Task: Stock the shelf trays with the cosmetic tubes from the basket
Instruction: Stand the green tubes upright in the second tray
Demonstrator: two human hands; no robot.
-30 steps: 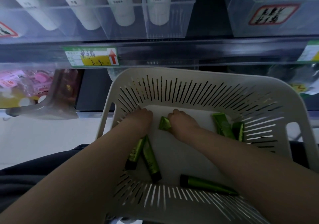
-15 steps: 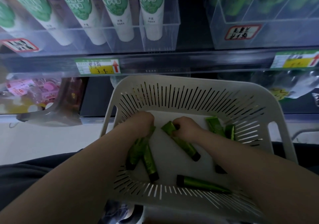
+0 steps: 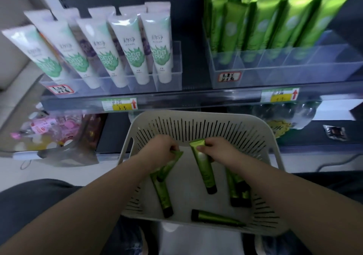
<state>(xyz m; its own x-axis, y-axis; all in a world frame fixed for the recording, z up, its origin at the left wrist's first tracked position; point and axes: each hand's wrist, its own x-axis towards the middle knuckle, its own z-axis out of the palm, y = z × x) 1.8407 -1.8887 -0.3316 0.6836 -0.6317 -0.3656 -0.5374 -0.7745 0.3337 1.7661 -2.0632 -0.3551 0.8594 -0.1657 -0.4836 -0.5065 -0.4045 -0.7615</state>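
Observation:
A white slotted basket (image 3: 198, 120) rests on my lap below the shelf. Several green cosmetic tubes with black caps lie in it. My left hand (image 3: 160, 149) pinches the flat end of one green tube (image 3: 169, 166), lifting it off another tube (image 3: 162, 196). My right hand (image 3: 218, 149) grips the flat end of a second green tube (image 3: 203, 168), which hangs cap-down. Two more tubes (image 3: 236, 192) sit under my right forearm and one (image 3: 214, 217) lies near the basket's front. The clear tray (image 3: 284, 72) at upper right holds rows of upright green tubes.
A clear tray (image 3: 167, 80) at upper left holds white aloe tubes. Price labels (image 3: 119, 104) run along the shelf edge. The lower shelf holds pink packets (image 3: 49, 127) at left and bagged items (image 3: 284, 117) at right. Dark trousers show under the basket.
Both hands have closed on tubes and raised their flat ends off the basket floor. The view has tilted up, showing more of the upper shelf trays.

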